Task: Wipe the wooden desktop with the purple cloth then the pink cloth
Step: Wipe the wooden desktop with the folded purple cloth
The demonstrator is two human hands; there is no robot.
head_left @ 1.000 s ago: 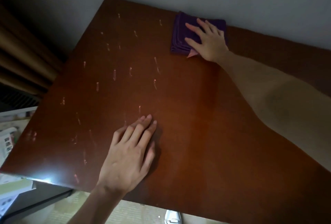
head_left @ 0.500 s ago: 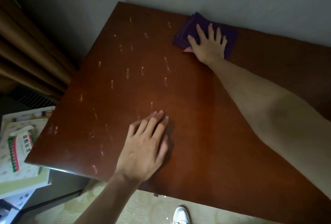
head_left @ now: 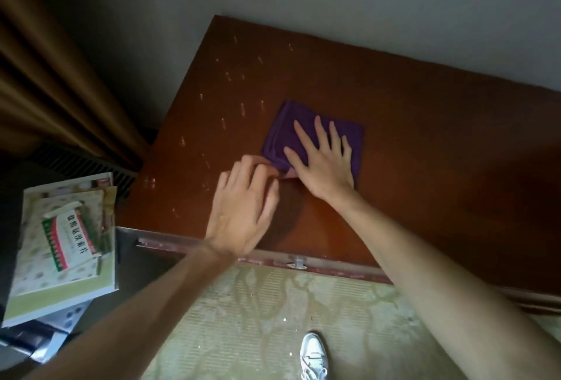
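The folded purple cloth (head_left: 280,133) lies on the reddish wooden desktop (head_left: 425,152), left of its middle. My right hand (head_left: 326,167) presses flat on it with the fingers spread. A small pink cloth (head_left: 290,173) corner peeks out from under the purple cloth's near edge. My left hand (head_left: 243,212) is blurred. Its curled fingertips are at that near-left corner, and I cannot make out whether they pinch it. Pale streaks (head_left: 243,109) mark the desk's left part.
A grey wall (head_left: 364,9) runs along the desk's far edge. A brown curtain (head_left: 45,76) hangs at the left. A stack of books and boxes (head_left: 66,243) sits low at the left. A patterned floor (head_left: 258,319) and a white shoe (head_left: 314,355) are below the near edge.
My right hand has slid the purple cloth from the far edge by the wall toward the desk's middle. My left hand has lifted off the wood and reached the cloth's near corner.
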